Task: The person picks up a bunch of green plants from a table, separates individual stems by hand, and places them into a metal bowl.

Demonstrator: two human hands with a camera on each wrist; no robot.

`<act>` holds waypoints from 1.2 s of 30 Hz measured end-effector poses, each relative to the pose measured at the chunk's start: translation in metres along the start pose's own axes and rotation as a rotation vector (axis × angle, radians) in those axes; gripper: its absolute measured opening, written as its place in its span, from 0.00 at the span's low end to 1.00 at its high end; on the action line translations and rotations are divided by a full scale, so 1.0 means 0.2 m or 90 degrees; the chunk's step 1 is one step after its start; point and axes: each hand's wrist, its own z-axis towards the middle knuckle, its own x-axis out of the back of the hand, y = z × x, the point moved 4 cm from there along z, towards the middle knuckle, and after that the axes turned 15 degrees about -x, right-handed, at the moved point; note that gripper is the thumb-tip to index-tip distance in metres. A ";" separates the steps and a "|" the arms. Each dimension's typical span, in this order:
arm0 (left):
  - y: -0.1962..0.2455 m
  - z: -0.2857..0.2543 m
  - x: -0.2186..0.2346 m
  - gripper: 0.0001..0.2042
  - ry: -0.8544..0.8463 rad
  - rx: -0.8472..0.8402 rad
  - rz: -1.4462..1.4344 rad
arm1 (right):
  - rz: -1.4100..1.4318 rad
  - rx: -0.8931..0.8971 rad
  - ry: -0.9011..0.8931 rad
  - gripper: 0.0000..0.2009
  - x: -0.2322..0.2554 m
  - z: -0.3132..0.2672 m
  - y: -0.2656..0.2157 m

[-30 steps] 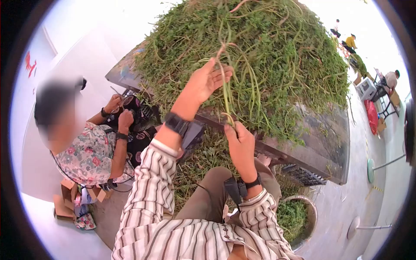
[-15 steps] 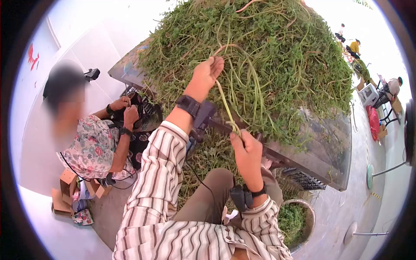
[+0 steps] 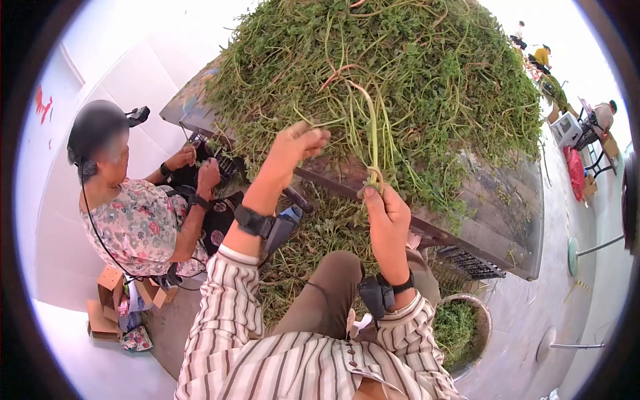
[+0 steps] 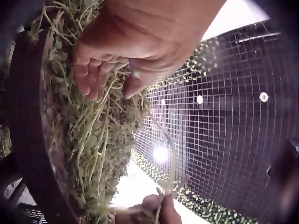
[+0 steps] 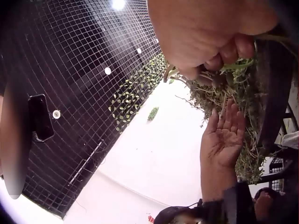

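**Left hand (image 3: 288, 155) parts from the stem (image 3: 374, 137)**

It now sits at the right hand's (image 3: 388, 223) 10 o'clock, fingers loosely bent (touching another strand? unclear). The right hand alone pinches the stem, which runs toward 12 o'clock, near the heap (image 3: 433, 87) on the table (image 3: 500, 237).

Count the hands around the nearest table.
4: the wearer's left hand, beside the greens; right hand, pinching a stem; the neighbour's nearer hand and farther hand, by the table's left end. Greens may hide others.
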 end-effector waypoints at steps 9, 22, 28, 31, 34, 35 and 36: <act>0.14 -0.25 -0.24 0.19 -0.164 -0.029 -0.107 | -0.053 0.017 -0.035 0.07 -0.10 0.03 0.06; 0.25 -0.24 0.29 0.10 0.288 -0.257 -0.270 | 0.217 -0.150 -0.067 0.10 -0.09 0.07 0.09; 0.26 -0.27 0.40 0.09 0.365 -0.246 -0.230 | 0.002 -0.039 -0.007 0.11 -0.11 0.13 0.14; 0.23 -0.28 0.34 0.09 0.296 -0.234 -0.239 | -0.064 0.115 0.035 0.13 -0.15 0.10 0.09; 0.25 -0.29 0.27 0.09 0.236 -0.195 -0.213 | -0.200 0.135 -0.066 0.14 -0.21 0.10 0.12; 0.27 -0.30 0.25 0.09 0.235 -0.195 -0.214 | -0.201 0.135 -0.065 0.14 -0.20 0.11 0.14; 0.30 -0.31 0.24 0.09 0.239 -0.214 -0.214 | -0.282 0.109 -0.046 0.12 -0.19 0.13 0.16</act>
